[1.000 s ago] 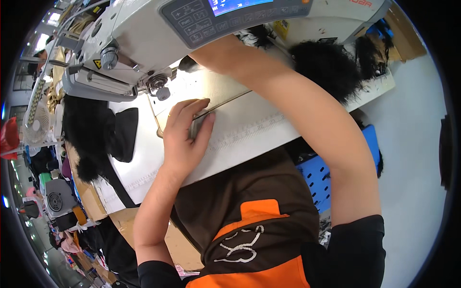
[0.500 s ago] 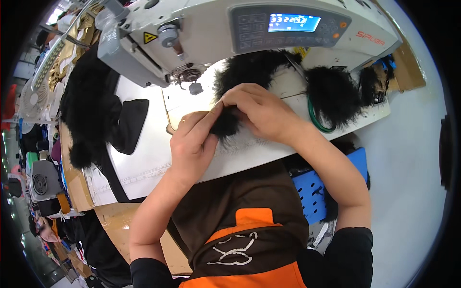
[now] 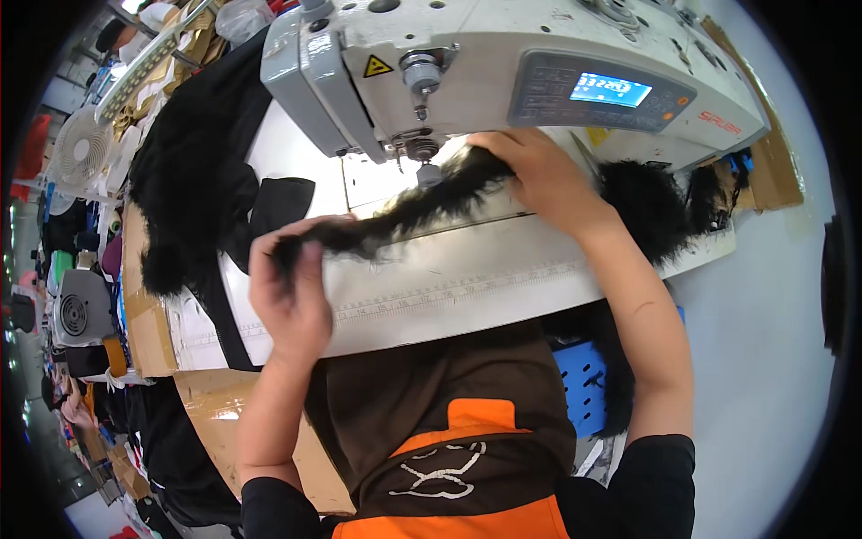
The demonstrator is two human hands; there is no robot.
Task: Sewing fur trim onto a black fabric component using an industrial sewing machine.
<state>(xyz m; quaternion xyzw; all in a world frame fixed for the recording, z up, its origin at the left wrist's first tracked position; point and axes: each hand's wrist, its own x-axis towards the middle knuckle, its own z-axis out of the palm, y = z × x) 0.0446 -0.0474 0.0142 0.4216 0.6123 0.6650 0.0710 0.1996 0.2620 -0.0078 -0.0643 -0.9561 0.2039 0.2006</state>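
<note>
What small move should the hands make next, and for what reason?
Perhaps align the black furry strip with the sewing machine's needle area: the left hand holds one end, the right hand is at the other, and it runs close by, though whether beneath the needle is unclear.

The long strip of shaggy fur (image 3: 404, 217) is uniformly black. The glossy white metal sewing machine (image 3: 503, 45) carries a grey rectangular control panel (image 3: 541, 90) with a bright blue-lit screen (image 3: 612, 90), and a yellow triangular sticker (image 3: 377, 66) with a black mark. Grey ruler ticks (image 3: 449, 296) line the smooth white tabletop (image 3: 512, 247). The dark brown cloth apron (image 3: 431, 364) has orange trim (image 3: 481, 414) and a thin white looping line motif (image 3: 446, 472).
</note>
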